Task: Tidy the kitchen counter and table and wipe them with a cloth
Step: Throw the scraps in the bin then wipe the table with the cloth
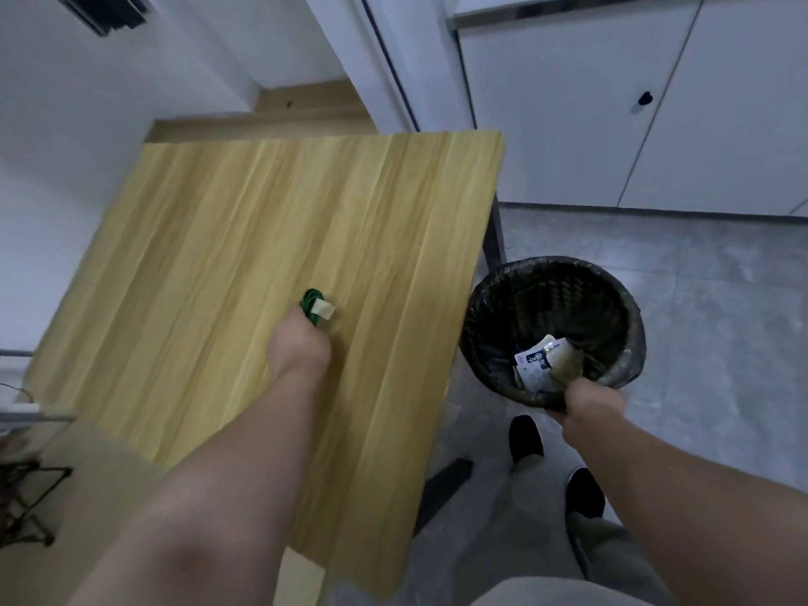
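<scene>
Nearest the camera, two dark shoes [527,437] stand on the grey floor [708,325], just off the right edge of the bench [245,220]. Above them the right hand [590,408] is clamped on the near rim of a dark waste bin [489,308], fingers curled over the edge. The bin sits close beside the bench's right edge, with its mouth turned up toward the camera. Crumpled wrappers [535,363] lie inside it, right against that hand.

Further out, the left hand [299,347] rests knuckles-up on the wooden bench top. A small green coiled bundle [311,300] with a pale tag [325,309] lies on the bench at the fingertips, touching them and partly hidden under them. The fingers are out of sight behind the back of the hand, so I cannot tell whether they are pinching the bundle or only lying on it.

Beyond the far end of the bench stand white cabinet doors [568,124].
</scene>
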{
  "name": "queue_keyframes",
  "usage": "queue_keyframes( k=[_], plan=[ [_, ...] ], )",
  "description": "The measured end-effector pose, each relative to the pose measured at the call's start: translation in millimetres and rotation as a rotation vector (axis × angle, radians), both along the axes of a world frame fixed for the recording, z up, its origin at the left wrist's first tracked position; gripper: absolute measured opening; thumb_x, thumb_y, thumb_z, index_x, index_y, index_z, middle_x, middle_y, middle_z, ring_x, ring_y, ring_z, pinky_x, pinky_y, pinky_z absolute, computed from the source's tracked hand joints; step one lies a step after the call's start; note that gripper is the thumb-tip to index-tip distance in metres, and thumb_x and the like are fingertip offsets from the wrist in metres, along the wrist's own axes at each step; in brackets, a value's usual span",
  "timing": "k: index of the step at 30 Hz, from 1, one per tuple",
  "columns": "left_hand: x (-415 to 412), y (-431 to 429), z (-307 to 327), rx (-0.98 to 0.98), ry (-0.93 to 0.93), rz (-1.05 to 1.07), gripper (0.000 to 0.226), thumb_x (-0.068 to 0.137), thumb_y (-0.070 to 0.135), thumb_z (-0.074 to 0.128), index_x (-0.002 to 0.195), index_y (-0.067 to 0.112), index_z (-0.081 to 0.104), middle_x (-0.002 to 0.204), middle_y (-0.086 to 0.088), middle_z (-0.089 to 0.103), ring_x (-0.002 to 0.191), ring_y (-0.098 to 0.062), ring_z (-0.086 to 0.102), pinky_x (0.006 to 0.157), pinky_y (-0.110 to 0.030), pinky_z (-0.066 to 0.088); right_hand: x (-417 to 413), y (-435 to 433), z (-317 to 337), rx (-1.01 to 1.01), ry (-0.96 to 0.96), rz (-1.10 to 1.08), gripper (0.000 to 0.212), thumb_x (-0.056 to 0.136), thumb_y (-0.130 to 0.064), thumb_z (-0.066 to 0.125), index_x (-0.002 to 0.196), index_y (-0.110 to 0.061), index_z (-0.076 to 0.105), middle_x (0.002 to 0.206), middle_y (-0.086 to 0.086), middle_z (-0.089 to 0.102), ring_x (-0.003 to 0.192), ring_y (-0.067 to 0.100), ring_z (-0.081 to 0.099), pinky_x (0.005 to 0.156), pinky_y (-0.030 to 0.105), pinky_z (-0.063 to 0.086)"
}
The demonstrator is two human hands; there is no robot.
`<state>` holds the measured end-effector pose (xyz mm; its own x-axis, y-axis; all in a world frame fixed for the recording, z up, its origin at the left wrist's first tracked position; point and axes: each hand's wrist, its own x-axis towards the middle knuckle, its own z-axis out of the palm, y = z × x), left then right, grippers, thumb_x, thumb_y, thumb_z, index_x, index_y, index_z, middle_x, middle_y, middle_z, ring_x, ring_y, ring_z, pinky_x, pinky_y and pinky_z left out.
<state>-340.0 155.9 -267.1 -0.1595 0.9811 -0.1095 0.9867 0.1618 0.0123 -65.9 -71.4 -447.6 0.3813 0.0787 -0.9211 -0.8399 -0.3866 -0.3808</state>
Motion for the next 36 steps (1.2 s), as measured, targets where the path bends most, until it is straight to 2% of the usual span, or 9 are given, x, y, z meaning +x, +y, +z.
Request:
queue_keyframes(
  k=[2, 4, 6, 10, 15, 20, 23, 30, 36],
  plan=[
    [2.0, 20.2, -8.9, 0.008, 0.018, -0.036, 0.023, 0.089, 0.009, 0.047, 0.109, 0.013, 0.057, 0.094, -0.015, 0.066, 0.082, -0.035, 0.064, 0.072, -0.04, 0.056, 4.7, 1.2, -1.4, 0.005, 0.004, -0.032, 0.056, 0.085, -0.007, 0.063, 0.138, -0.012, 0.046, 0.126, 0.016, 0.059, 0.103, 0.037, 0.064, 0.07, 0.043, 0.061],
    [5.6, 41.9, -14.1, 0.014, 0.039, -0.061, 0.023, 0.089, 0.007, 0.047, 0.109, 0.012, 0.056, 0.093, -0.016, 0.066, 0.08, -0.035, 0.063, 0.07, -0.04, 0.054, 13.4, -3.1, -24.0, -0.039, -0.042, -0.034, 0.064, 0.064, -0.009, 0.071, 0.125, -0.016, 0.053, 0.113, 0.017, 0.063, 0.093, 0.042, 0.065, 0.062, 0.054, 0.06],
    [5.8, 63.2, -15.1, 0.028, 0.065, -0.064, 0.026, 0.088, 0.004, 0.047, 0.111, 0.012, 0.056, 0.094, -0.016, 0.066, 0.081, -0.036, 0.064, 0.07, -0.04, 0.054, 17.8, -4.1, -41.0, -0.122, -0.07, -0.041, 0.073, 0.048, -0.015, 0.072, 0.118, -0.021, 0.055, 0.108, 0.018, 0.064, 0.085, 0.043, 0.066, 0.065, 0.061, 0.058],
    [6.3, 103.0, -21.0, 0.032, 0.083, -0.046, 0.031, 0.088, 0.003, 0.05, 0.118, 0.011, 0.053, 0.1, -0.018, 0.065, 0.09, -0.038, 0.064, 0.072, -0.041, 0.05, 12.2, 8.1, 0.5, -0.088, -0.048, -0.083, 0.054, 0.065, -0.003, 0.067, 0.118, -0.012, 0.058, 0.108, 0.021, 0.064, 0.081, 0.043, 0.07, 0.056, 0.054, 0.059],
    [14.2, 160.3, -35.4, 0.006, 0.149, -0.01, 0.023, 0.092, 0.007, 0.054, 0.115, 0.007, 0.057, 0.108, -0.019, 0.064, 0.099, -0.038, 0.062, 0.079, -0.045, 0.05, 8.3, 19.5, -2.3, -0.043, -0.017, -0.218, 0.05, 0.073, 0.002, 0.065, 0.12, -0.012, 0.059, 0.115, 0.023, 0.062, 0.09, 0.047, 0.067, 0.06, 0.059, 0.058],
    [32.1, 181.8, -52.7, -0.072, 0.049, 0.069, 0.033, 0.09, 0.011, 0.058, 0.122, 0.008, 0.059, 0.115, -0.02, 0.064, 0.106, -0.039, 0.061, 0.089, -0.045, 0.049, 13.2, 21.4, 2.9, -0.038, -0.011, -0.193, 0.042, 0.084, 0.002, 0.063, 0.123, -0.01, 0.055, 0.118, 0.024, 0.061, 0.098, 0.047, 0.065, 0.059, 0.057, 0.059],
    [50.2, 168.9, -58.1, -0.068, 0.014, 0.062, 0.04, 0.089, 0.016, 0.06, 0.128, 0.011, 0.054, 0.118, -0.02, 0.064, 0.109, -0.04, 0.06, 0.091, -0.043, 0.048, 18.3, 16.4, 6.4, -0.048, -0.002, -0.135, 0.04, 0.088, 0.002, 0.063, 0.124, -0.01, 0.053, 0.116, 0.023, 0.061, 0.097, 0.045, 0.066, 0.061, 0.055, 0.06],
    [125.0, 102.9, -54.2, -0.091, 0.004, -0.199, 0.041, 0.096, 0.023, 0.045, 0.137, 0.022, 0.049, 0.111, -0.016, 0.067, 0.096, -0.034, 0.062, 0.069, -0.035, 0.041, 36.0, 5.6, 10.6, -0.046, 0.0, -0.06, 0.041, 0.086, 0.002, 0.065, 0.125, -0.011, 0.054, 0.116, 0.024, 0.062, 0.094, 0.045, 0.066, 0.054, 0.046, 0.059],
    [188.0, 24.0, -60.2, -0.109, -0.152, -0.378, 0.054, 0.098, 0.016, 0.044, 0.151, 0.023, 0.035, 0.125, -0.01, 0.064, 0.109, -0.029, 0.061, 0.089, -0.035, 0.047, 51.0, 1.4, 19.8, -0.017, -0.017, -0.062, 0.044, 0.083, 0.002, 0.064, 0.125, -0.011, 0.055, 0.116, 0.024, 0.063, 0.093, 0.047, 0.067, 0.057, 0.053, 0.059]
  ],
)
